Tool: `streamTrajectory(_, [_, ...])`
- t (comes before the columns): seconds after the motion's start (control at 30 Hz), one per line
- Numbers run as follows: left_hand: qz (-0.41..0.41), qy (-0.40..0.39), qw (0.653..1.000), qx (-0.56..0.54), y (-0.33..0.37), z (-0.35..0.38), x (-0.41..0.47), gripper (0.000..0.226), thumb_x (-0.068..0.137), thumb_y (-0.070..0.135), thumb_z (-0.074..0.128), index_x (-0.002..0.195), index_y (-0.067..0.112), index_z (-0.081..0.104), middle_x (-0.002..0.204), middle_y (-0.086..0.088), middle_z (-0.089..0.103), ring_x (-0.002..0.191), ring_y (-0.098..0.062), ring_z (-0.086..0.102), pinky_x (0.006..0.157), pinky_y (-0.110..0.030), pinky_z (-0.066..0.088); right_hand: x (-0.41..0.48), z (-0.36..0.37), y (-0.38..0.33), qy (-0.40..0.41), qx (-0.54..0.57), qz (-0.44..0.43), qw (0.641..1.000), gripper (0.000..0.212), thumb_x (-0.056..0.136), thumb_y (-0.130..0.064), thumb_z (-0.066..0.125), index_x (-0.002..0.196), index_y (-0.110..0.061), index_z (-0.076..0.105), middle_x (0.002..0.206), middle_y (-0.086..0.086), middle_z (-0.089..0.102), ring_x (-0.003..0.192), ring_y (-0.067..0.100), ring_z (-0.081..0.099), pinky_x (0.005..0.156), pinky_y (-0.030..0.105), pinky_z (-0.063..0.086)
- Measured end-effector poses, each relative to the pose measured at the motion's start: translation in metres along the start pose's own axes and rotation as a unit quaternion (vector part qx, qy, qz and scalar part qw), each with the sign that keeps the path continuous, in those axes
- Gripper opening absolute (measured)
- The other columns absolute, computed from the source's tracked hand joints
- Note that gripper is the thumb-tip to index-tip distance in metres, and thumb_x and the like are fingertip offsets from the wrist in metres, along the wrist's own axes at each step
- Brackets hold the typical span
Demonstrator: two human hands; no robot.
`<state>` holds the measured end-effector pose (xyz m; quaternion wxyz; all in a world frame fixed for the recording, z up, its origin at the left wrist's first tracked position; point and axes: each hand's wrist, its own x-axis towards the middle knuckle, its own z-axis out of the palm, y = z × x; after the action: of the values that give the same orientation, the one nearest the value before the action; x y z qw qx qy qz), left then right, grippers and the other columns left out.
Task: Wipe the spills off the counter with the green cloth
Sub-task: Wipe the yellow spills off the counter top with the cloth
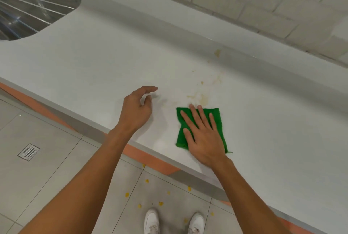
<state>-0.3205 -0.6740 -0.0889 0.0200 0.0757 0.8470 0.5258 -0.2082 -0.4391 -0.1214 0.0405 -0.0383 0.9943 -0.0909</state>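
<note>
Soft, even light is washing over the white counter (94,60), the left hand (136,110) is casting only a faint shadow by its fingertips, the steel drainer (28,8) is glinting and blurring, and the wide lens is bending the wall tiles (263,4) toward the edges.

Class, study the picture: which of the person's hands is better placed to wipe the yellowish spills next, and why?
Right. The right hand lies flat on the green cloth, whose far edge sits just short of the nearest spills. The left hand holds nothing, off to the cloth's left.
</note>
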Motion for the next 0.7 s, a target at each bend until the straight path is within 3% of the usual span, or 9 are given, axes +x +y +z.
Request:
streamTrajectory(0.1, [0.001,-0.010,1.000,0.002,0.008,0.008,0.001,0.036,0.106,0.011,0.052,0.133,0.028,0.068,0.131,0.019,0.065,0.125,0.002,0.051,0.101,-0.003,0.030,0.022,-0.001,-0.008,-0.009,0.030,0.014,0.999,0.065,0.108,-0.053,0.016,0.171,-0.035,0.007,0.179,-0.007,-0.010,0.164,0.015,-0.017,0.133,0.053,-0.004])
streamTrajectory(0.2, [0.011,-0.025,1.000,0.006,0.021,0.022,0.001,0.036,0.106,0.013,0.052,0.135,0.027,0.066,0.136,0.015,0.065,0.129,-0.002,0.051,0.105,-0.007,0.032,0.016,-0.015,0.002,-0.005,0.133,0.009,0.991,0.066,0.112,-0.053,0.031,0.171,-0.034,0.008,0.178,-0.012,-0.007,0.163,0.006,-0.015,0.133,0.040,-0.009])
streamTrajectory(0.3, [0.026,-0.042,0.999,0.013,0.036,0.045,-0.004,0.036,0.105,0.014,0.052,0.136,0.026,0.066,0.138,0.008,0.065,0.131,-0.009,0.052,0.111,-0.022,0.037,-0.003,-0.029,0.026,0.029,0.180,0.038,0.983,0.063,0.114,-0.044,0.039,0.171,-0.031,0.015,0.178,-0.013,0.002,0.163,0.003,-0.006,0.133,0.033,-0.005])
streamTrajectory(0.43, [0.043,-0.066,0.996,0.045,0.055,0.092,-0.019,0.038,0.100,0.011,0.054,0.134,0.023,0.068,0.137,0.002,0.067,0.130,-0.016,0.056,0.111,-0.024,0.037,-0.031,-0.038,0.069,0.064,0.205,0.108,0.971,0.057,0.115,-0.038,0.040,0.169,-0.028,0.024,0.177,-0.010,0.016,0.163,0.005,0.006,0.135,0.037,0.005])
streamTrajectory(0.5, [0.064,-0.077,0.992,0.077,0.060,0.118,-0.026,0.039,0.098,0.011,0.056,0.134,0.019,0.068,0.137,-0.001,0.067,0.129,-0.020,0.058,0.117,-0.033,0.039,-0.042,-0.040,0.091,0.084,0.211,0.140,0.964,0.057,0.115,-0.037,0.042,0.168,-0.025,0.027,0.176,-0.007,0.021,0.163,0.008,0.012,0.135,0.040,0.010])
streamTrajectory(0.6, [0.066,-0.083,0.973,0.204,0.059,0.155,-0.039,0.047,0.099,0.024,0.054,0.146,0.015,0.059,0.154,-0.006,0.054,0.145,-0.026,0.045,0.129,-0.049,0.020,-0.049,-0.038,0.116,0.104,0.208,0.167,0.958,0.057,0.114,-0.033,0.045,0.168,-0.022,0.030,0.175,-0.004,0.026,0.163,0.012,0.016,0.134,0.042,0.013])
streamTrajectory(0.7, [0.057,-0.075,0.938,0.334,0.057,0.181,-0.058,0.064,0.105,0.041,0.027,0.162,0.013,0.034,0.172,-0.008,0.023,0.161,-0.028,0.015,0.131,-0.051,0.000,-0.047,-0.035,0.140,0.115,0.187,0.173,0.960,0.057,0.114,-0.029,0.046,0.167,-0.020,0.030,0.175,-0.001,0.026,0.163,0.015,0.015,0.134,0.038,0.008])
